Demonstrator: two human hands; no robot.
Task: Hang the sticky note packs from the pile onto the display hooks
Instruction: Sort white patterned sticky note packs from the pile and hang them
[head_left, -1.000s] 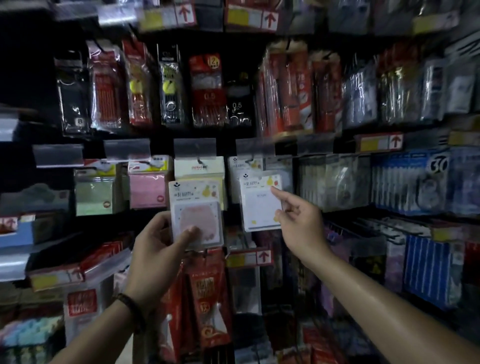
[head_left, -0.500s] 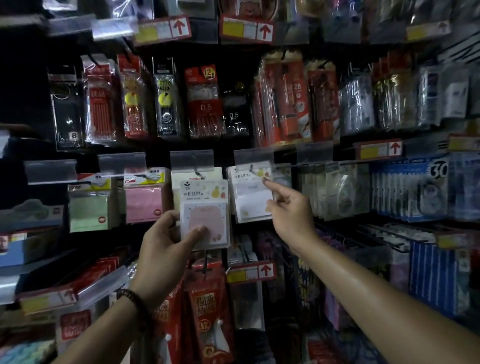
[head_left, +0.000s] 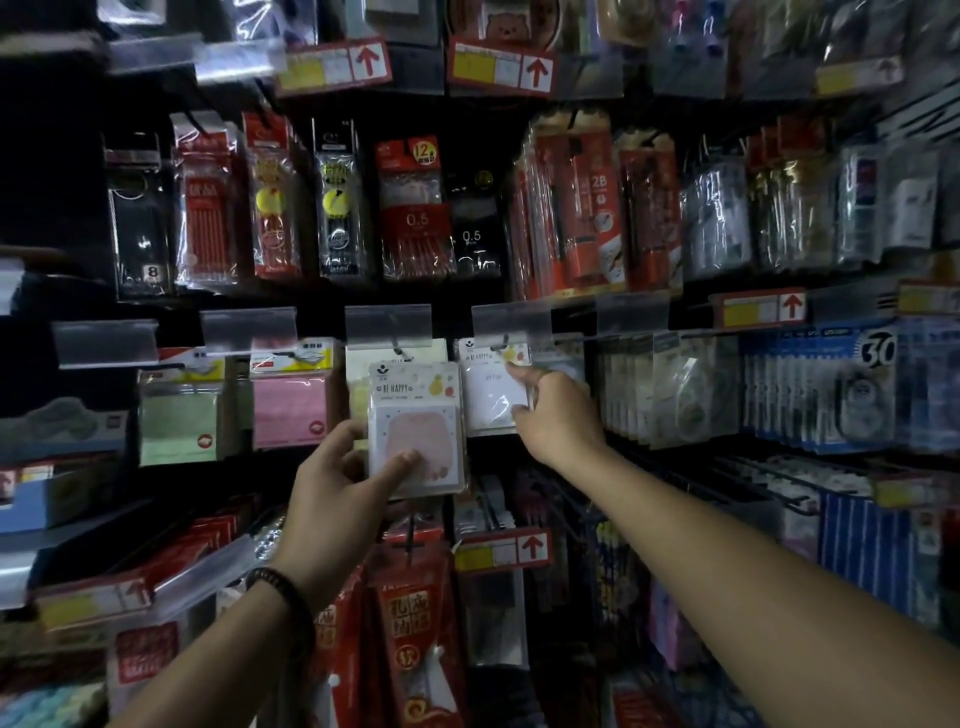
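- A pink pack (head_left: 415, 436) is held upright, clamped by fingers of the left hand (head_left: 337, 493).
- A white pack (head_left: 491, 397) on a hook (head_left: 501, 343) is pinched by fingers of the right hand (head_left: 558, 415).

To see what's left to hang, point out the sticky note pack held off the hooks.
The pack with the pink pad, gripped in the left hand. The green pack, plain pink pack and white pack sit up at their hooks.

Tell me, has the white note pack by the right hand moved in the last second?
Yes. The white note pack has risen toward the clear label holder above it; its top now meets the holder's lower edge.
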